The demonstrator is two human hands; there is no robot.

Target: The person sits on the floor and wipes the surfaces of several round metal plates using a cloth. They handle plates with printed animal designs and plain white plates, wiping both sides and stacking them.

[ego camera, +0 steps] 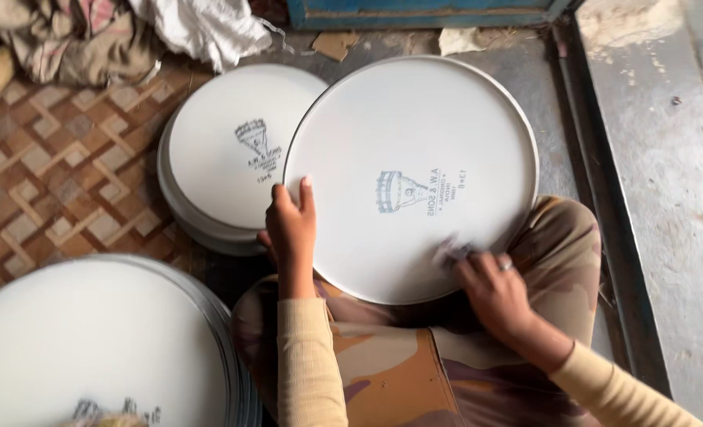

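Round tray: large white metal disc with a blue stamp at its middle, resting on the seated person's lap, centre of the scene
Near stack: white trays, near left
Far stack: white trays, left of the held tray
Left hand: grasping the tray's left rim
Right hand: clenched on a small blurred item, pressed against the tray's near right face
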